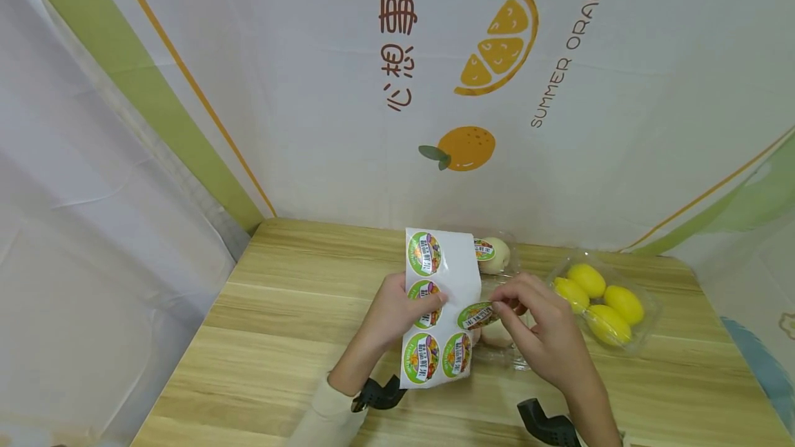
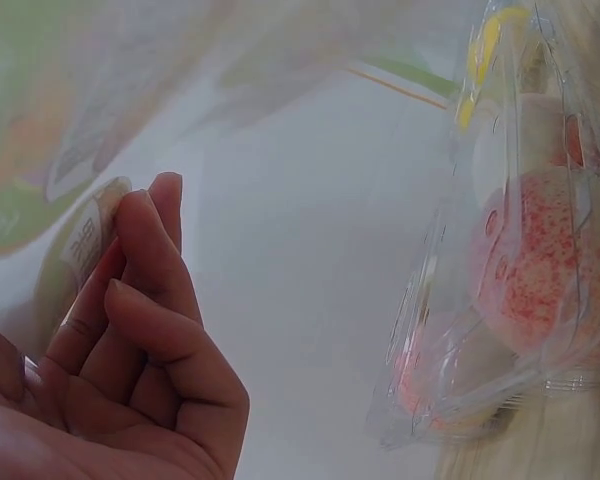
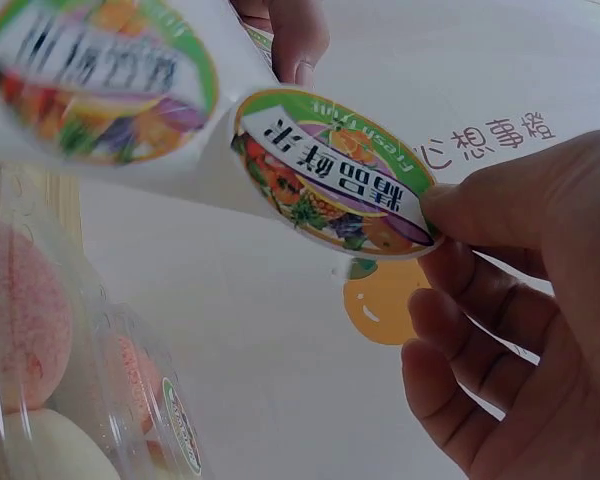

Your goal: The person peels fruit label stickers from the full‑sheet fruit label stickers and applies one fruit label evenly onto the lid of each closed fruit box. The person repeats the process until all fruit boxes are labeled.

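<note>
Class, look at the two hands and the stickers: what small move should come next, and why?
Probably the right hand should gently peel the round green fruit-printed sticker fully off the white paper sheet, while the left hand steadies the sheet. The right hand pinches one edge of the sticker, lifted clear, but the opposite edge seems to touch the sheet.

Paper sheet (image 1: 456, 261), glossy plastic box (image 2: 430, 330), wood-grain table (image 1: 298, 323)

One sheet (image 1: 456, 274), six visible stickers (image 1: 421, 357), four lemons (image 1: 609, 325), two hands (image 1: 543, 330).
</note>
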Demonstrator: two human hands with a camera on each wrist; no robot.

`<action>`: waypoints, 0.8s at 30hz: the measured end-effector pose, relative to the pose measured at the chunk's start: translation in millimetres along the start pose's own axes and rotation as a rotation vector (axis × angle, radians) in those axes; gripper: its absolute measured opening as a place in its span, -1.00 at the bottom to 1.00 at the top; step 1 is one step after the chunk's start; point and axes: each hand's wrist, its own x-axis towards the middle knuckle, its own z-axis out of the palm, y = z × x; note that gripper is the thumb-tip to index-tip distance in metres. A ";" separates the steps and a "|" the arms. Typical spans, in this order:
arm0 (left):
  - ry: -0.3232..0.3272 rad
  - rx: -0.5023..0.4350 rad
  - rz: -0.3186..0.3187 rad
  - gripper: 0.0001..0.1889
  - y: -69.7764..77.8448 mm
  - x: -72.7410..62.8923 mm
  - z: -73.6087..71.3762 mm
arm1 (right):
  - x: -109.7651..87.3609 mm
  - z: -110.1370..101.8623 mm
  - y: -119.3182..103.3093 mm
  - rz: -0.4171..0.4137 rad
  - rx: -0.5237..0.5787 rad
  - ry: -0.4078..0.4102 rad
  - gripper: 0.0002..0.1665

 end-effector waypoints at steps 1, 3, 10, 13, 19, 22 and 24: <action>-0.001 0.000 0.004 -0.68 0.0 -0.1 -0.3 | -0.1 0.1 -0.2 0.001 -0.002 -0.002 -0.61; 0.003 0.005 0.009 -0.67 0.3 -0.3 -1.0 | -0.3 0.3 -0.2 0.002 -0.004 -0.003 -0.61; 0.037 0.002 0.008 -0.67 0.7 0.0 -8.2 | -1.0 -1.8 1.0 0.018 0.002 -0.011 -0.63; 0.063 -0.002 0.017 -0.67 0.2 0.2 -14.0 | -1.1 -3.5 2.1 0.019 0.000 -0.010 -0.64; 0.135 -0.020 0.017 -0.70 -1.2 -0.5 -30.2 | -1.7 -7.1 3.9 0.024 -0.007 -0.005 -0.63; 0.187 -0.012 0.008 -0.71 -1.5 -0.2 -38.5 | -2.3 -8.7 4.6 0.032 -0.011 -0.003 -0.64; 0.220 -0.014 0.001 -0.72 -1.4 0.3 -43.7 | -2.5 -9.7 5.0 0.036 -0.013 -0.004 -0.64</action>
